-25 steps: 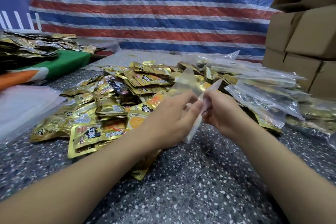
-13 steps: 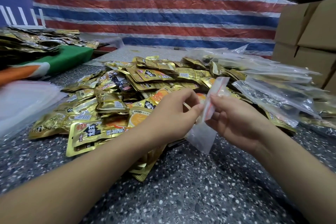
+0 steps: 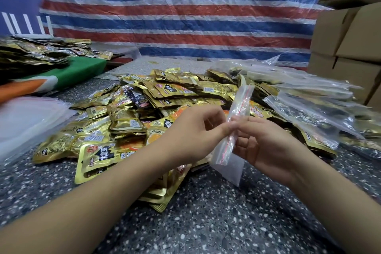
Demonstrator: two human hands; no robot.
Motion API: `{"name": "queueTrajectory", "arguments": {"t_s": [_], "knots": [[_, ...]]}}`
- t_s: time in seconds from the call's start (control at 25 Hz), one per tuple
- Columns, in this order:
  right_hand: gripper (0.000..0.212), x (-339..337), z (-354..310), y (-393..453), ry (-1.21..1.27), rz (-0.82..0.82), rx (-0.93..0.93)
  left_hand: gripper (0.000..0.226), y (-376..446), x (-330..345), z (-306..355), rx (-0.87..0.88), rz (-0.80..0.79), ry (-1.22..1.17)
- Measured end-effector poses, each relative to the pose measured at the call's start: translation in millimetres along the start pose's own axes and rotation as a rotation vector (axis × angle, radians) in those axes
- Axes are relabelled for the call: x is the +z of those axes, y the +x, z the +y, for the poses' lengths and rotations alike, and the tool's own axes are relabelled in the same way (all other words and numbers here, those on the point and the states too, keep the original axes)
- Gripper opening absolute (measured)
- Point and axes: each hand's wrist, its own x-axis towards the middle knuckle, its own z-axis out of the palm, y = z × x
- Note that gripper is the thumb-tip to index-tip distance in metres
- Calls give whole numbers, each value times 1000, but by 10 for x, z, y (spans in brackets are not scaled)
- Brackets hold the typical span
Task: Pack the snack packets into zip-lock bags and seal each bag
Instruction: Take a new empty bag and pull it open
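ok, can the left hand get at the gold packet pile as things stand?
Probably not yet. The left hand hovers right above the gold packet pile with nothing between them, but its fingers pinch the zip-lock bag together with the right hand; it would have to let go.

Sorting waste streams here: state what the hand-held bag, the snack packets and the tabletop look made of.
Zip-lock bag: thin clear plastic film, red zip strip, see-through. Snack packets: likely metallised foil laminate, glossy gold, crinkled glints. Tabletop: speckled grey, terrazzo-like stone or a printed imitation.
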Motion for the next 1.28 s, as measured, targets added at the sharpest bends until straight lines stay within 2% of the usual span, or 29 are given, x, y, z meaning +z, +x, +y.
{"name": "queueTrajectory", "arguments": {"t_s": [0.12, 0.28, 0.48, 0.72, 0.92, 1.12, 1.2, 1.28], "knots": [[13, -5, -13, -16, -24, 9, 12, 22, 5, 0, -40, -8, -44, 43], [14, -8, -58, -64, -175, -19, -75, 22, -11, -10, -73, 7, -111, 90], [18, -8, -71, -107, -354, -85, -145, 38, -42, -10, -54, 34, -109, 90], [20, -43, -114, -132, -331, -224, -70, 40, -17, -133, -42, 44, -275, 16], [18, -50, -117, -130, -372, -232, -71, 32, -38, -123, -68, 20, -366, -8], [21, -53, -125, -122, -310, -252, -59, 22, -12, -165, -40, -27, -420, -177], [17, -57, -142, -112, -263, -220, -51, 21, -5, -192, -42, -36, -401, -185], [14, -116, -158, -49, -272, -15, -59, 27, 30, -230, -89, -123, -303, -124]]}}
